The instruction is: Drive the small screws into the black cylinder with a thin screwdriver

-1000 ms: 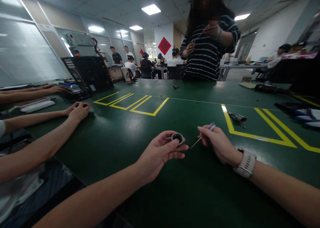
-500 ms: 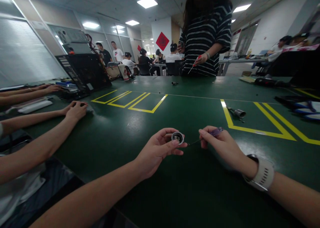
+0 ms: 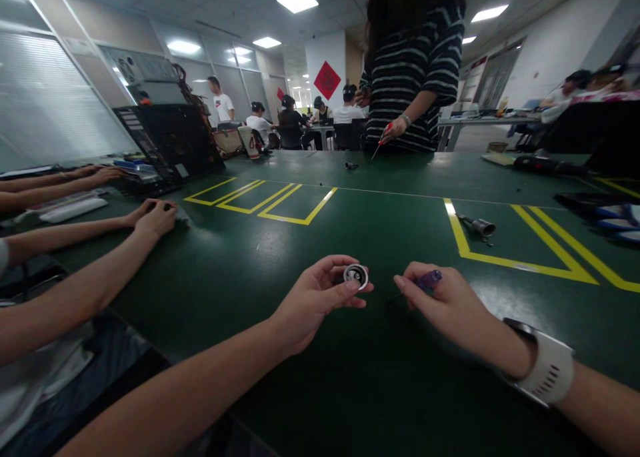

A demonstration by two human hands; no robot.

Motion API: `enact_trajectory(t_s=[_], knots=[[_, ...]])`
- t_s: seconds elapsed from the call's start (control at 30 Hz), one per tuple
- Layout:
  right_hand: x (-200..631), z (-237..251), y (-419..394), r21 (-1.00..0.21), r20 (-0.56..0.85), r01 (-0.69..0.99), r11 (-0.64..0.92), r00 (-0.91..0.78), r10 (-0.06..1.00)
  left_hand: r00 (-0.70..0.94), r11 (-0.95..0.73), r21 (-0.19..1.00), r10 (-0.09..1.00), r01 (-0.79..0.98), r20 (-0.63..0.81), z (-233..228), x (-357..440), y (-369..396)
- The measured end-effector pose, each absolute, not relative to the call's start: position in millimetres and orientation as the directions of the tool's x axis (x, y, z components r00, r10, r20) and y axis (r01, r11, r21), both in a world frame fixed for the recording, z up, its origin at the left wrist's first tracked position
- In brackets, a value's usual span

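My left hand [image 3: 323, 293] grips a round metal connector shell [image 3: 356, 277] between thumb and fingers, its open end facing me and small parts showing inside. To its right, my right hand [image 3: 440, 297] holds a screwdriver with a purple translucent handle [image 3: 429, 280]. Its thin dark shaft points left and down, apart from the shell. Both hands are above the green table [image 3: 240, 277]. Beyond my right hand, a similar metal connector [image 3: 480, 227] lies inside a yellow tape outline, with tiny pieces beside it.
Across the table stands a person in a striped shirt [image 3: 413, 77], holding a red-handled screwdriver [image 3: 384, 135]. A co-worker's hands [image 3: 155, 218] rest at the left. Another small metal part [image 3: 351, 166] lies far back. A black metal case [image 3: 170, 137] stands back left.
My right hand has drawn the screwdriver back and slightly down, away from the connector shell. My left hand stays nearly still. The person opposite has lowered their screwdriver slightly.
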State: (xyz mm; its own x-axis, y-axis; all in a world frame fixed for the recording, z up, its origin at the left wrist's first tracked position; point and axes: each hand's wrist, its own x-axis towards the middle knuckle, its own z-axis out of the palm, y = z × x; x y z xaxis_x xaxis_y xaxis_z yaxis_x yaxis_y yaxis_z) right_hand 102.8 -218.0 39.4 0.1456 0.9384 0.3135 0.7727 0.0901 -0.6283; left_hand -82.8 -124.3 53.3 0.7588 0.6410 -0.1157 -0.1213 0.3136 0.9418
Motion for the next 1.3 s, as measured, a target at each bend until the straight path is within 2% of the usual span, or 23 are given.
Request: enact_trajectory(t_s=[0.17, 0.33, 0.47, 0.57, 0.77, 1.3], knots=[[97.3, 30.2, -223.9, -0.526, 0.492, 0.812, 0.254, 0.047, 0.869, 0.733, 0.294, 0.947, 0.672, -0.129, -0.109, 52.1, -82.1, -124.3], [95.8, 37.8, -237.3, -0.43, 0.696, 0.795, 0.428, -0.011, 0.718, 0.729, 0.263, 0.96, 0.676, -0.097, -0.111, 50.3, -82.5, -123.2], [87.1, 54.8, -249.8, -0.301, 0.778, 0.8, 0.52, -0.109, 0.618, 0.74, 0.227, 0.97, 0.666, -0.082, -0.093, 48.8, -83.0, -123.2], [78.0, 59.0, -254.1, -0.246, 0.775, 0.786, 0.567, -0.192, 0.602, 0.744, 0.205, 0.975, 0.663, -0.079, -0.079, 48.2, -83.3, -124.1], [68.8, 50.4, -250.9, -0.23, 0.736, 0.777, 0.586, -0.255, 0.627, 0.746, 0.169, 0.983, 0.663, -0.067, -0.063, 48.1, -83.7, -128.0], [64.5, 50.2, -248.5, -0.206, 0.728, 0.785, 0.584, -0.275, 0.627, 0.785, 0.12, 0.992, 0.617, -0.031, -0.05, 49.9, -83.8, -132.7]])
